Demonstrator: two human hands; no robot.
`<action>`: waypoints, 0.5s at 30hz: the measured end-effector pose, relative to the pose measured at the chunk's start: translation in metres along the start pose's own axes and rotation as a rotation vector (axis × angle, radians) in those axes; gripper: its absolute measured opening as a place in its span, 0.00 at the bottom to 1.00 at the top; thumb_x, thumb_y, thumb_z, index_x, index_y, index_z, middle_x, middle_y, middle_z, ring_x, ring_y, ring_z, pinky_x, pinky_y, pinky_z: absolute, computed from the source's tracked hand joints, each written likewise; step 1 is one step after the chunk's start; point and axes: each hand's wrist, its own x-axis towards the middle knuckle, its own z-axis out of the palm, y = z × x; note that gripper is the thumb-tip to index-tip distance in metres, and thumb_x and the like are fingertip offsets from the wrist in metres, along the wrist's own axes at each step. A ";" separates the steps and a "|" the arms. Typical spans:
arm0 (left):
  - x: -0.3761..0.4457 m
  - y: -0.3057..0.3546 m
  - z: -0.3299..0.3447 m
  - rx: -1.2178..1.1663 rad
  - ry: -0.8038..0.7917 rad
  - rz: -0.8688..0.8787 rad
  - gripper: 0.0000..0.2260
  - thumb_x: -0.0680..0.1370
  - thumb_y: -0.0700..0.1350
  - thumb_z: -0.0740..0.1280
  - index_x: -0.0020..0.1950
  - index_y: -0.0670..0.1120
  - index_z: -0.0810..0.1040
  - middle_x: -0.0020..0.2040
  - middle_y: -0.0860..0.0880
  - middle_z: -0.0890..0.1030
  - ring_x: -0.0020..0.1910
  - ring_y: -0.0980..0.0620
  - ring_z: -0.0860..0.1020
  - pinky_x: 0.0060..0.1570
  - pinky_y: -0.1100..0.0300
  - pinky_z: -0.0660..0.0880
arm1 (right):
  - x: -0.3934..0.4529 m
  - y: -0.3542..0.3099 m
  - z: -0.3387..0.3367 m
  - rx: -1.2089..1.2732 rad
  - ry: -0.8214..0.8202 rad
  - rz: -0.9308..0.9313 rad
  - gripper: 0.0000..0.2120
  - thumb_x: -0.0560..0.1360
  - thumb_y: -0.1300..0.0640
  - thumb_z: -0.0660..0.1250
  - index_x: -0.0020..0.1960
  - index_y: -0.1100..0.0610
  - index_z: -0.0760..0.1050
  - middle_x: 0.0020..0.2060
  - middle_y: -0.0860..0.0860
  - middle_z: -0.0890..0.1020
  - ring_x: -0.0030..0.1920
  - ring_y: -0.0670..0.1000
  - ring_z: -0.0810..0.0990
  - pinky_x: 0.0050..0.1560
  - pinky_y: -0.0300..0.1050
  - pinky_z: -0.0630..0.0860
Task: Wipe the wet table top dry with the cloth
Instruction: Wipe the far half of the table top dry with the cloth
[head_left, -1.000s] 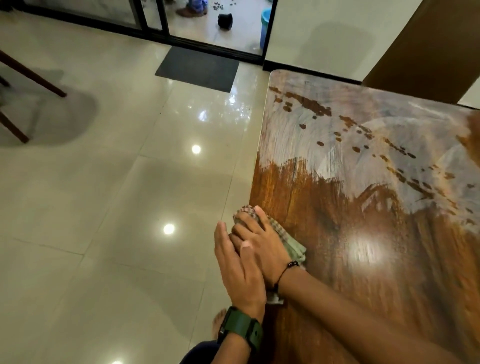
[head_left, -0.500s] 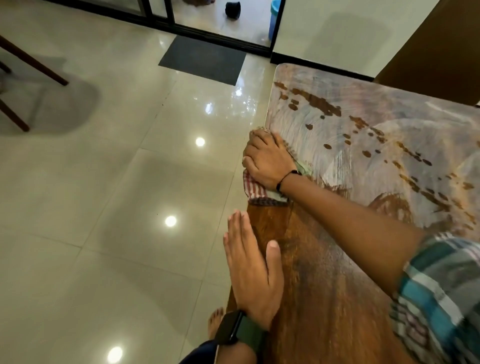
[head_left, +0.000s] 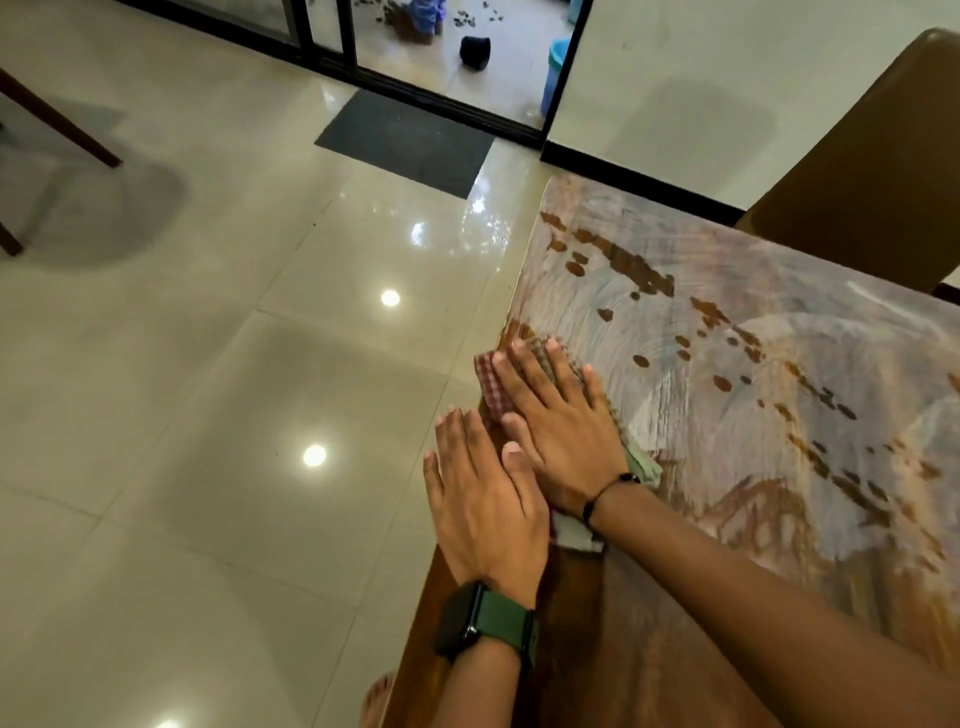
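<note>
Cloth (head_left: 563, 470) lengthwise along table edge (head_left: 511, 312)

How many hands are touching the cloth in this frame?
1 for certain. The right hand presses flat on the cloth at the table edge. The left hand lies flat beside it at the edge; whether it touches the cloth is unclear.

Single head-worn wide-angle view, looking forward and steeply down from above the worktop (head_left: 727, 519) — its left edge runs up mid-frame. Both hands lie close below the lens; left of the worktop, tiled floor (head_left: 208, 364) recedes to a doorway.
</note>
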 end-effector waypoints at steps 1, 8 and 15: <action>0.001 0.001 0.002 0.025 0.023 0.003 0.29 0.77 0.55 0.41 0.72 0.41 0.62 0.72 0.43 0.65 0.72 0.47 0.61 0.70 0.53 0.52 | 0.018 0.010 -0.003 0.016 -0.014 0.029 0.26 0.76 0.42 0.35 0.73 0.43 0.34 0.73 0.43 0.38 0.75 0.50 0.37 0.74 0.55 0.37; 0.005 0.007 -0.002 0.361 -0.244 0.149 0.28 0.75 0.53 0.46 0.72 0.39 0.59 0.73 0.41 0.63 0.72 0.43 0.61 0.68 0.44 0.56 | 0.108 0.039 -0.020 0.067 -0.025 0.161 0.25 0.81 0.46 0.44 0.77 0.46 0.43 0.77 0.48 0.45 0.76 0.52 0.39 0.74 0.58 0.38; 0.042 0.018 -0.013 0.369 -0.303 0.245 0.25 0.80 0.47 0.50 0.75 0.41 0.48 0.77 0.44 0.50 0.75 0.48 0.48 0.73 0.55 0.44 | 0.014 0.026 -0.013 0.069 -0.011 0.117 0.29 0.75 0.41 0.31 0.75 0.46 0.38 0.76 0.46 0.45 0.75 0.50 0.39 0.73 0.55 0.36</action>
